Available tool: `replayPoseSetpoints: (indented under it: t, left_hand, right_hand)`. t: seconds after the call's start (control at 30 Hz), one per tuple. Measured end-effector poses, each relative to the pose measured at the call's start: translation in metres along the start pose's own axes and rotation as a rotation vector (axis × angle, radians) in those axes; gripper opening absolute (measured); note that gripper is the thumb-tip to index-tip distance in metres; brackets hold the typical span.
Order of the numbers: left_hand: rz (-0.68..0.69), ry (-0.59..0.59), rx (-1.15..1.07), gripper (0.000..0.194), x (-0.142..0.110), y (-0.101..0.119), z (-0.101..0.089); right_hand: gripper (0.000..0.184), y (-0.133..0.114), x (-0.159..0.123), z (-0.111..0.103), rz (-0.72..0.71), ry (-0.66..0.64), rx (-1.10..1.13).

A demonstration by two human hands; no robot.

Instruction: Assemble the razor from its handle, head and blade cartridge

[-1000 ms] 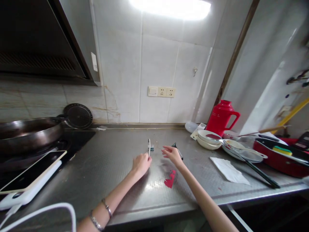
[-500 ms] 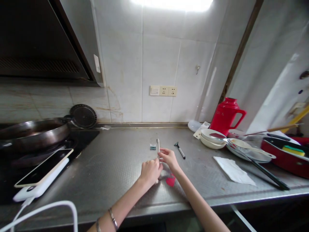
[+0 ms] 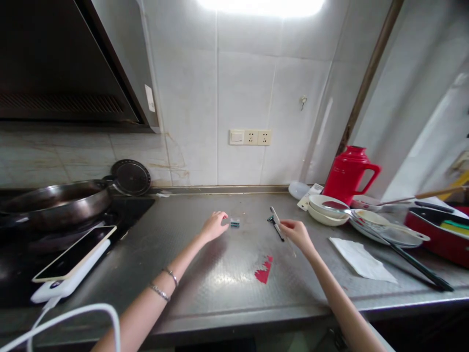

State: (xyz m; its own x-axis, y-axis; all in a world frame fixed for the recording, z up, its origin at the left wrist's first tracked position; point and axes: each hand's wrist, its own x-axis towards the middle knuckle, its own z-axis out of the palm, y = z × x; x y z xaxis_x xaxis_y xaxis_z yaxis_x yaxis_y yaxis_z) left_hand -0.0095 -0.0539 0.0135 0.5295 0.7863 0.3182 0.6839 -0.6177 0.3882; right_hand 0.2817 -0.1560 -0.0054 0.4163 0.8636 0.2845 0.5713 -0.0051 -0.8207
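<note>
My left hand (image 3: 214, 227) is just left of a small clear pack with teal-dark strips (image 3: 235, 223), its thumb and fingers apart and nothing visible between them. Whether a fingertip touches the pack, I cannot tell. Pinched in my right hand (image 3: 296, 235) is a slim white stick (image 3: 274, 215), tilted with its upper end to the left; its exact kind is too small to make out. Under and beside the stick lies a black-and-white razor (image 3: 277, 231), partly covered. A jagged piece of red paper (image 3: 263, 274) rests flat on the steel counter (image 3: 227, 303) between my forearms.
To the left are a frying pan (image 3: 58, 200) on the hob, a phone (image 3: 75, 253) and a white power bank (image 3: 71, 274) with a cable. Bowls (image 3: 326, 219), a red thermos (image 3: 348, 176), a white napkin (image 3: 361, 259) and a red pan (image 3: 436, 239) stand or lie at the right.
My hands have parted: the left has moved left and up to the small pack. The right has carried the white stick rightward over the razor. The red paper is now uncovered.
</note>
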Motion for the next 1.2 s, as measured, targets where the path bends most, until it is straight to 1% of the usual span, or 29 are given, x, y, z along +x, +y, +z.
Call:
replayPoseSetpoints:
  t: [0.07, 0.13, 0.27, 0.33, 0.47, 0.6, 0.73, 0.83, 0.93, 1.0, 1.03, 1.1, 1.17, 1.2]
  left_hand:
    - [0.017, -0.041, 0.0, 0.027, 0.003, -0.008, 0.011]
    - [0.035, -0.075, -0.008, 0.033, 0.005, -0.011, 0.023]
    - [0.017, -0.118, -0.022, 0.041, 0.009, -0.013, 0.039]
    - [0.021, -0.118, -0.04, 0.042, 0.013, -0.014, 0.045]
    - [0.035, -0.098, -0.106, 0.043, 0.022, -0.02, 0.056]
    - [0.036, -0.064, -0.123, 0.044, 0.031, -0.03, 0.067]
    - [0.045, -0.069, -0.175, 0.043, 0.035, -0.037, 0.073]
    - [0.029, -0.063, -0.201, 0.044, 0.038, -0.04, 0.074]
    - [0.007, -0.02, -0.221, 0.049, 0.038, -0.038, 0.074]
    - [0.01, 0.008, -0.254, 0.051, 0.038, -0.031, 0.073]
    - [0.022, 0.016, -0.276, 0.051, 0.037, -0.025, 0.072]
    - [0.082, 0.014, -0.318, 0.053, 0.033, -0.01, 0.071]
    - [0.172, 0.007, -0.345, 0.056, 0.028, 0.007, 0.071]
    - [0.214, 0.008, -0.351, 0.057, 0.024, 0.016, 0.07]
  right_hand:
    - [0.031, 0.013, 0.009, -0.012, -0.003, 0.028, -0.147]
    - [0.027, 0.024, 0.018, -0.019, 0.002, 0.023, -0.28]
    - [0.021, 0.037, 0.033, -0.019, 0.039, -0.031, -0.45]
    - [0.018, 0.041, 0.038, -0.015, 0.057, -0.053, -0.489]
    - [0.018, 0.045, 0.046, -0.006, 0.027, -0.107, -0.541]
    - [0.017, 0.05, 0.052, 0.0, 0.026, -0.118, -0.558]
    - [0.016, 0.053, 0.053, 0.002, 0.025, -0.124, -0.581]
    - [0.019, 0.05, 0.051, -0.002, 0.013, -0.118, -0.607]
    - [0.022, 0.04, 0.048, -0.01, -0.081, -0.078, -0.644]
    - [0.023, 0.03, 0.044, -0.015, -0.216, -0.083, -0.604]
    - [0.024, 0.024, 0.041, -0.016, -0.295, -0.115, -0.553]
    - [0.031, 0.012, 0.034, -0.016, -0.431, -0.227, -0.436]
    - [0.05, 0.001, 0.026, -0.012, -0.503, -0.363, -0.35]
    - [0.062, -0.003, 0.022, -0.01, -0.509, -0.425, -0.327]
